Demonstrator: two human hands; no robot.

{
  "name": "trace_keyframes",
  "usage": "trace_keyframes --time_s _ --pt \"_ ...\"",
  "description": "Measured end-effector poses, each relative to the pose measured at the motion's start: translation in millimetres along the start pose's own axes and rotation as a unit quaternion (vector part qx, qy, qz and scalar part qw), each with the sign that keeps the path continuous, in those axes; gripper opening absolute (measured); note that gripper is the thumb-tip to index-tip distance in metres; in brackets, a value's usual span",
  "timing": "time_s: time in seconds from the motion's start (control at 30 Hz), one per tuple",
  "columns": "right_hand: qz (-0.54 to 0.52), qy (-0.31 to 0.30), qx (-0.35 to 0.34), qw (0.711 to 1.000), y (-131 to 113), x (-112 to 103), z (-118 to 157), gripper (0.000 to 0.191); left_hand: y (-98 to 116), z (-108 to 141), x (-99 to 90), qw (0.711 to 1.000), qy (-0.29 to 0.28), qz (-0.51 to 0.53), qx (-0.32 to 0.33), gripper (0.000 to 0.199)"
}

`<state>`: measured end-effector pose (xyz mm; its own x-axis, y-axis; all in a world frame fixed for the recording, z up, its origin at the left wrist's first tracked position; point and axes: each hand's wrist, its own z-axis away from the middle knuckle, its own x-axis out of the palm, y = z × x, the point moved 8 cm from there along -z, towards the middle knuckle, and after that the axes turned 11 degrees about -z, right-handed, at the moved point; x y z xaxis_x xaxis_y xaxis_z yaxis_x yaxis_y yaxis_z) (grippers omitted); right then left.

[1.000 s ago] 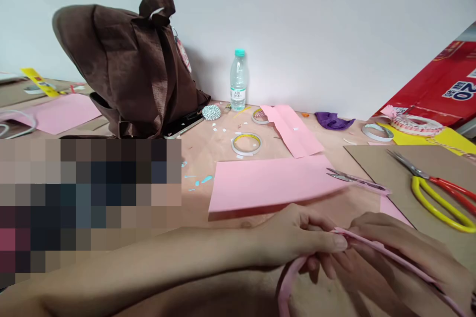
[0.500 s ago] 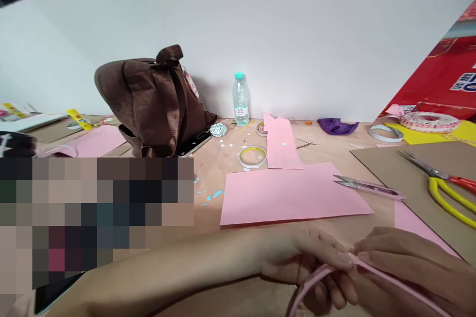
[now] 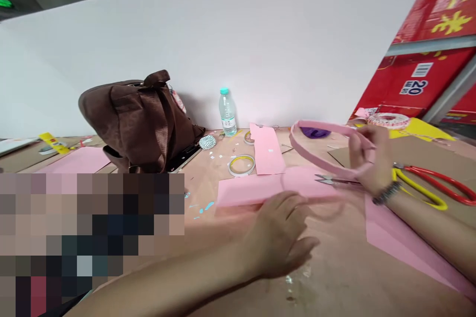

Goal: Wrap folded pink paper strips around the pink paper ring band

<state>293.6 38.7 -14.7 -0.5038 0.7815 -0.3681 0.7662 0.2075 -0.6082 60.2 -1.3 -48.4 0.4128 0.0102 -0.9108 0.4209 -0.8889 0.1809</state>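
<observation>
Pink paper band (image 3: 320, 151) — curved into a loop, pinched between thumb and fingers of right hand (image 3: 370, 158), above the right end of pink card sheet (image 3: 253, 190). Left hand (image 3: 278, 235) open, fingers spread, holding nothing, at the sheet's near edge. Pink-handled thread snips (image 3: 334, 181) at the sheet's right end — tape roll (image 3: 241, 165) just beyond it.

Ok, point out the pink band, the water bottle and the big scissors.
Pink band (image 3: 320, 160): head view, on the loop's near side.
Water bottle (image 3: 227, 118): head view, on the bottle's body.
Big scissors (image 3: 435, 182): head view, on the red handle.
</observation>
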Motion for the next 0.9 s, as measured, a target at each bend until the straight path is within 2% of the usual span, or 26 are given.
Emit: trace_keyframes --time_s 0.07,0.13,0.23,0.3,0.4,0.47,0.53,0.57,0.63,0.7,0.73,0.8,0.9 --pt "0.035 -0.072 -0.002 0.997 9 20 -9 0.044 -3 5 9.5 0.994 -0.010 -0.110 -0.027 0.046" --pt "0.056 -0.143 -0.016 0.988 11 33 -4 0.044 -4 10 16.1 0.981 -0.036 -0.184 -0.049 0.055" --pt "0.063 -0.211 -0.042 0.975 3 34 12 0.035 -6 12 12.6 0.966 -0.044 -0.245 -0.066 0.060" --pt "0.049 -0.244 -0.062 0.966 -7 28 26 0.029 -13 8 8.3 0.960 -0.047 -0.265 -0.079 0.056" --pt "-0.031 -0.305 -0.078 0.949 -23 19 51 0.029 -29 2 9.5 0.955 -0.088 -0.271 -0.088 0.045" --pt "-0.104 -0.359 -0.057 0.926 -32 17 71 0.035 -36 3 11.9 0.953 -0.121 -0.267 -0.079 0.030" --pt "-0.122 -0.422 -0.053 0.897 -42 20 93 0.040 -37 10 11.6 0.952 -0.147 -0.261 -0.060 0.020" --pt "-0.112 -0.450 -0.079 0.883 -49 21 104 0.037 -34 16 10.6 0.952 -0.160 -0.256 -0.048 0.019" --pt "-0.092 -0.475 -0.174 0.857 -70 18 124 0.025 -25 32 6.4 0.952 -0.183 -0.246 -0.025 0.018" --pt "-0.097 -0.468 -0.253 0.841 -89 8 140 0.027 -12 49 -0.8 0.956 -0.192 -0.222 -0.008 0.015" --pt "-0.107 -0.463 -0.262 0.840 -95 4 145 0.030 -6 57 -5.2 0.960 -0.190 -0.204 -0.009 0.013" --pt "-0.124 -0.469 -0.207 0.850 -97 -1 148 0.030 -1 69 -13.9 0.969 -0.183 -0.164 -0.033 0.017" --pt "-0.134 -0.486 -0.101 0.858 -89 1 148 0.032 -9 79 -21.3 0.968 -0.190 -0.125 -0.102 0.027"
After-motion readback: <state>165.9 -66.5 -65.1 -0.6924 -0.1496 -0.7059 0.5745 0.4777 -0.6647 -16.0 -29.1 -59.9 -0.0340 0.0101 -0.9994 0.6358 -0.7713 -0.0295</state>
